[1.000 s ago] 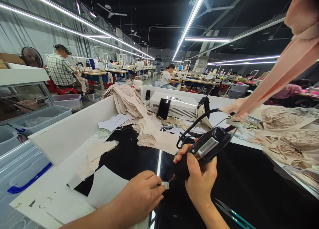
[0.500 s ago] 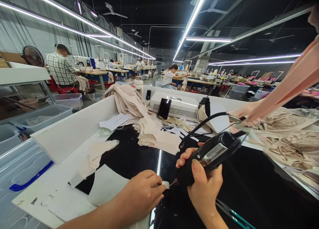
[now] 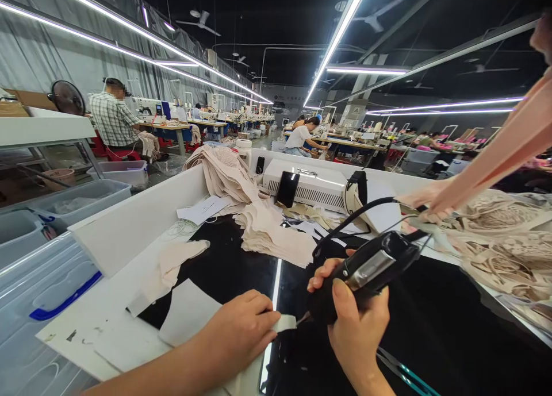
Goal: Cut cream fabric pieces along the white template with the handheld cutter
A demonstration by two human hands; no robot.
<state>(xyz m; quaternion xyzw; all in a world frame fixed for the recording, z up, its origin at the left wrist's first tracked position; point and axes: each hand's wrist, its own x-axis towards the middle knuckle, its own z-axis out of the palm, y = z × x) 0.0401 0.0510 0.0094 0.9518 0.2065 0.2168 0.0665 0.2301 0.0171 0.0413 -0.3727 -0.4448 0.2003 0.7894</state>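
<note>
My right hand (image 3: 360,321) is wrapped around a black corded power tool (image 3: 377,264) with a silver plate on its body. Its thin metal tip points left, at the end of a small pale strip (image 3: 286,322); whether they touch I cannot tell. My left hand (image 3: 245,333) pinches the strip's other end between thumb and fingers, just above the glossy black work surface (image 3: 233,269). Left of that hand lies a white sheet (image 3: 187,310). Beyond both hands sits a stack of cream fabric pieces (image 3: 276,238).
Teal-handled scissors (image 3: 405,373) lie beside my right wrist. A phone (image 3: 287,188) leans on a white vented machine (image 3: 319,183) at the back. Cream fabric bundles (image 3: 504,258) are piled right, near a hanging pink cloth strip (image 3: 495,137). White boards wall the left side; co-workers sit beyond.
My left hand has shifted slightly left, and more of the pale strip shows beyond its fingers. The right hand keeps its hold on the power tool. The whole view has shifted a little.
</note>
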